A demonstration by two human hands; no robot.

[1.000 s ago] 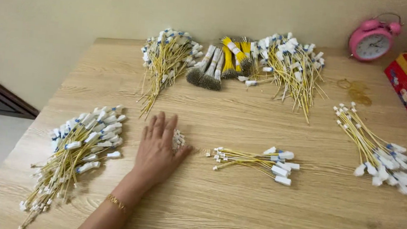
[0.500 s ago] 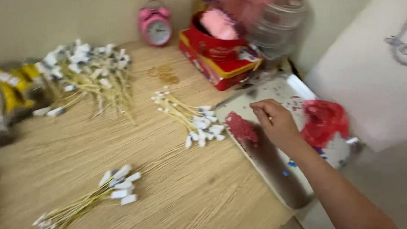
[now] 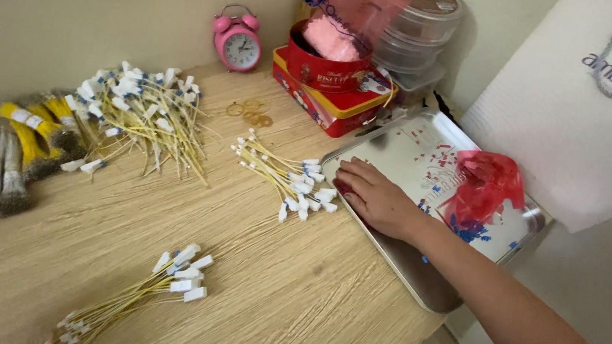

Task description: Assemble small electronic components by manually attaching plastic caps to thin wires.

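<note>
The right hand [image 3: 376, 197] lies palm-down, fingers loosely together, on the near-left part of the metal tray [image 3: 415, 274], covering something small and red; whether it grips anything cannot be told. Just left of it on the wooden table [image 3: 266, 294] lies a bundle of yellow wires with white connectors [image 3: 287, 174], and just right, a red plastic bag [image 3: 485, 188] in the tray. Beyond the hand stand a red tin [image 3: 330, 67] and a pink alarm clock [image 3: 238, 40]; the left hand is out of view.
</note>
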